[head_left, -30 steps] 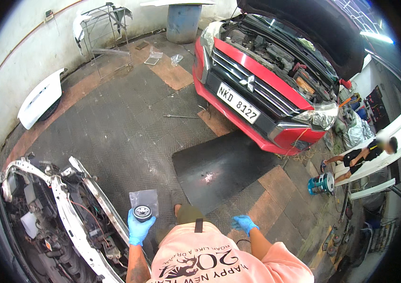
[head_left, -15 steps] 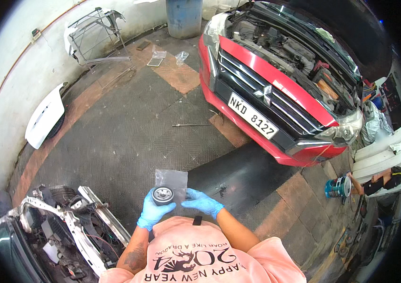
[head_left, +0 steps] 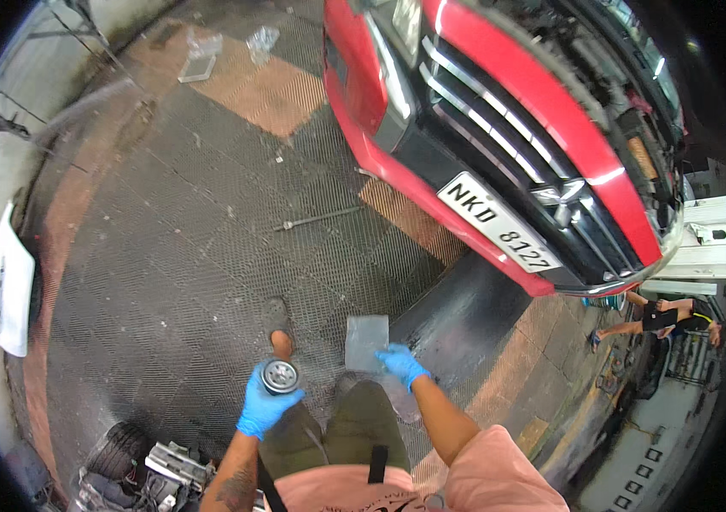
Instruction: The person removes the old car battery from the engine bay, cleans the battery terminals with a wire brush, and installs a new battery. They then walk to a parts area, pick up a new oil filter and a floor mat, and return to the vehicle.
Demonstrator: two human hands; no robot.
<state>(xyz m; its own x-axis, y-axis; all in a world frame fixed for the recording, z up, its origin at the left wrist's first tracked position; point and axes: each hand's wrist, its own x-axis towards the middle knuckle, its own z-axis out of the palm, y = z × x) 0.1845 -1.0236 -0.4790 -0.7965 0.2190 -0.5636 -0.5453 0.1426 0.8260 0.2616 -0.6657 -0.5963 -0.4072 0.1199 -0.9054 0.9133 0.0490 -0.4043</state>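
My left hand [head_left: 264,403], in a blue glove, is closed around an oil filter [head_left: 280,376]. The filter's round metal end with its ring of holes faces up. Off to the right, my right hand [head_left: 403,366], also gloved in blue, pinches the edge of a clear plastic bag [head_left: 366,343]. The bag hangs flat over the floor, apart from the filter. Both hands are in front of my body, above my legs.
A red car [head_left: 465,188] with its hood raised stands ahead to the right. On the floor lie a long metal bar [head_left: 318,218] and some plastic wrappers [head_left: 262,43]. Car parts [head_left: 149,474] sit at lower left, a white panel [head_left: 11,290] by the wall. Another person [head_left: 666,317] is at far right.
My hands have drawn apart. The right one has carried the bag rightward, away from the filter in my left. The view has tilted down, and I appear nearer the car.
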